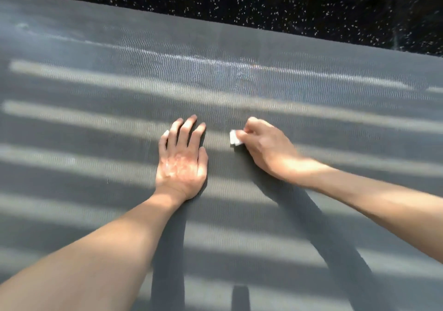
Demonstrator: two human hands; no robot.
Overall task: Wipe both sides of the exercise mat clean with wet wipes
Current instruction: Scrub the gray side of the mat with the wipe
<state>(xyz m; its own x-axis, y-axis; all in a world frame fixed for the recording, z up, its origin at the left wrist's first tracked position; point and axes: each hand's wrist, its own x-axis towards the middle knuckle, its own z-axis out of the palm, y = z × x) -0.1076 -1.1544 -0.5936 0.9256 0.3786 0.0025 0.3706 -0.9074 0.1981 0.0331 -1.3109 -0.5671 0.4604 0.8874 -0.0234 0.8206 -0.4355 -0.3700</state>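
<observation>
This looks like a gym. A black rubber floor (pixel 287 4) flecked with white lies beyond a grey ribbed mat (pixel 96 47). Sunlight crosses it in slatted bands (pixel 96 77).

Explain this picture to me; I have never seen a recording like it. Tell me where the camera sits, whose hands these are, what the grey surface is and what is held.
No machine here: the one picture comes from a camera worn on a person's head, looking down at their own bare arms. The grey ribbed surface is an exercise mat on a black speckled floor, striped with sunlight. The left hand rests flat on it, fingers straight. The right hand grips a small white wet wipe against the mat. A shiny patch farther up looks damp.
</observation>
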